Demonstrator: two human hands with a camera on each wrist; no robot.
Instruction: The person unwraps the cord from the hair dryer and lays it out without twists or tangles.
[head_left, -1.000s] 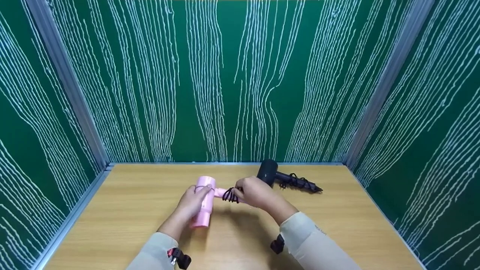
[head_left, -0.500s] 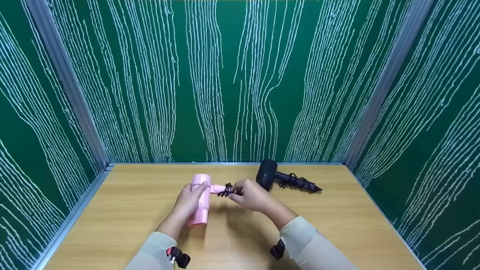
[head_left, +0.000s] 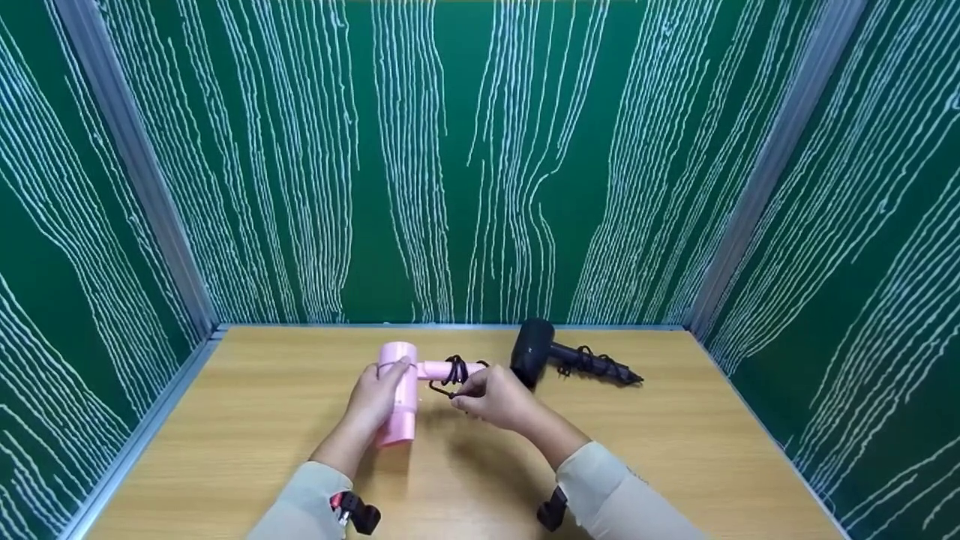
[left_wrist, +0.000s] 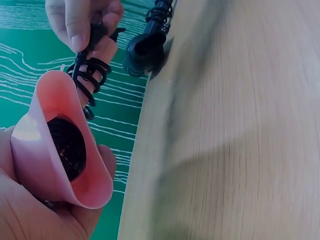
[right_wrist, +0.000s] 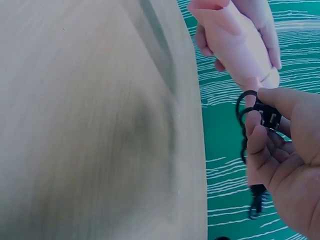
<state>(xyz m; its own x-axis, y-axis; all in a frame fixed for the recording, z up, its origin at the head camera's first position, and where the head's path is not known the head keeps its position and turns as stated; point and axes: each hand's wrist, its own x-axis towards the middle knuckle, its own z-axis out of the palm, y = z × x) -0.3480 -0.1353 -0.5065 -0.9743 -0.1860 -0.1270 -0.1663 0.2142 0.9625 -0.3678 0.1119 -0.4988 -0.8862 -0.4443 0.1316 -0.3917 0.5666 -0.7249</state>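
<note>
My left hand (head_left: 372, 396) grips the barrel of a pink hair dryer (head_left: 406, 397), held above the table with its handle pointing right. The left wrist view looks into the dryer's wide nozzle (left_wrist: 92, 175). A black cord (head_left: 455, 370) is coiled several times around the handle. Between thumb and fingers, my right hand (head_left: 496, 397) pinches the cord's black plug (right_wrist: 270, 117), just on the near side of the handle. A short length of cord arcs from the coils toward these fingers. The right wrist view shows the cord leaving the handle's end.
A black hair dryer (head_left: 534, 349) lies on the wooden table (head_left: 262, 420) right of the pink one, its cord wrapped around its handle. Green walls (head_left: 465, 187) with white wavy lines stand at the back and both sides, with metal posts (head_left: 742, 202) at the corners.
The pink hair dryer has shifted slightly left and away. My right hand has moved from the handle's end to its near side, drawing the plug end of the cord off the coils.
</note>
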